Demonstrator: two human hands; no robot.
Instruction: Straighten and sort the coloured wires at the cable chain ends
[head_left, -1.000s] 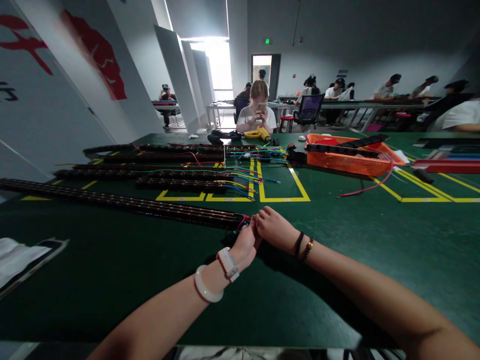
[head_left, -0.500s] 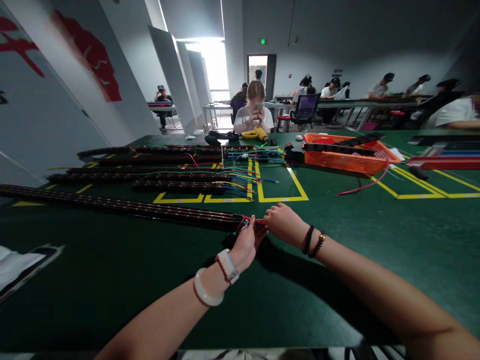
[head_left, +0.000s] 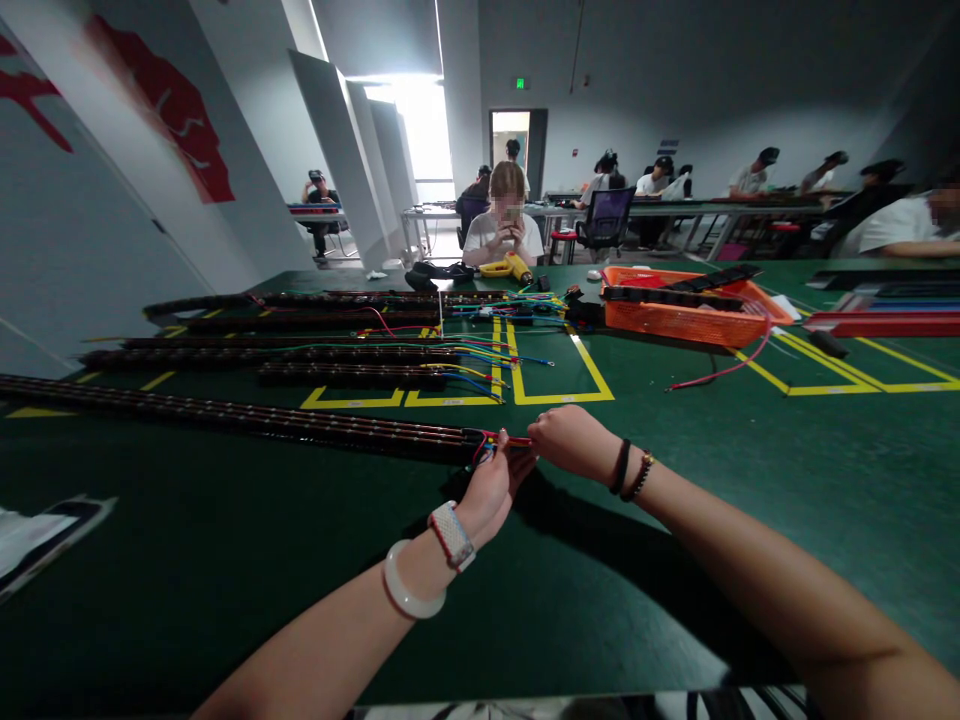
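A long, dark wire harness [head_left: 337, 425] stretches from the left edge to the middle of the table. Coloured wires, red ones among them, come out of its right end. My left hand [head_left: 489, 492] is closed on these wires [head_left: 491, 440] just past the end of the dark cover. Right beside it, my right hand [head_left: 574, 438] pinches the red wire [head_left: 519, 441] farther along. The fingertips of my right hand face away, so the wire's tip is hidden.
More dark harnesses [head_left: 352, 373] with loose coloured ends lie behind, across yellow tape outlines [head_left: 566, 398]. An orange basket [head_left: 686, 322] stands at the back right. A yellow heat gun [head_left: 510, 267] lies before a seated person [head_left: 502, 235]. A white-topped item [head_left: 45, 535] is at left.
The view has shifted slightly. Both hands keep their hold on the wires, and slightly more red wire shows between them.
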